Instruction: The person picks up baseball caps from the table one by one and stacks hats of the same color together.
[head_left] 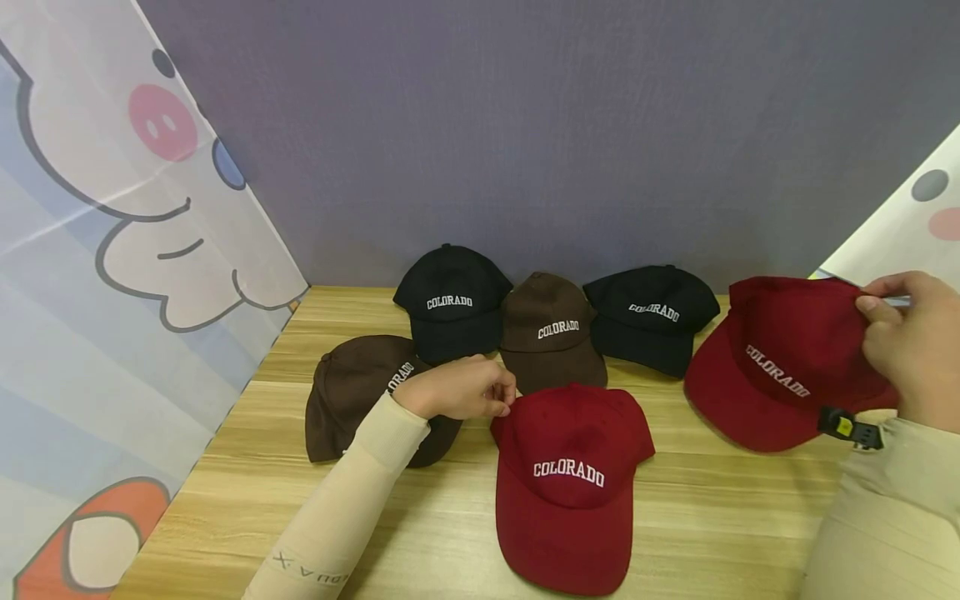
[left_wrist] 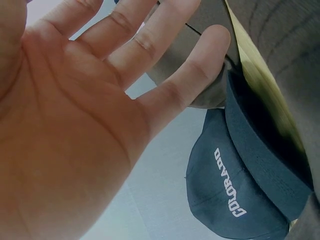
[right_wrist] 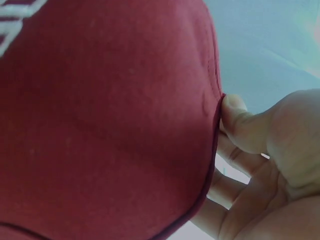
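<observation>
In the head view, my left hand [head_left: 461,389] reaches over a brown cap [head_left: 348,392] to the upper left edge of a red cap [head_left: 570,442]. Thumb and forefinger meet there and pinch that edge. The left wrist view shows the palm [left_wrist: 65,120] with other fingers spread; the pinch is out of frame. My right hand [head_left: 918,342] pinches the back edge of another red cap [head_left: 795,358] at the right, tilted with its brim toward the front left. In the right wrist view, the thumb [right_wrist: 240,120] presses on this cap's rim [right_wrist: 212,160].
Behind stand a black cap [head_left: 453,304], a second brown cap [head_left: 551,333] and another black cap [head_left: 652,312], all lettered COLORADO. The wooden table [head_left: 697,525] meets a grey wall panel [head_left: 540,125]. A cartoon-printed sheet [head_left: 67,317] hangs at the left.
</observation>
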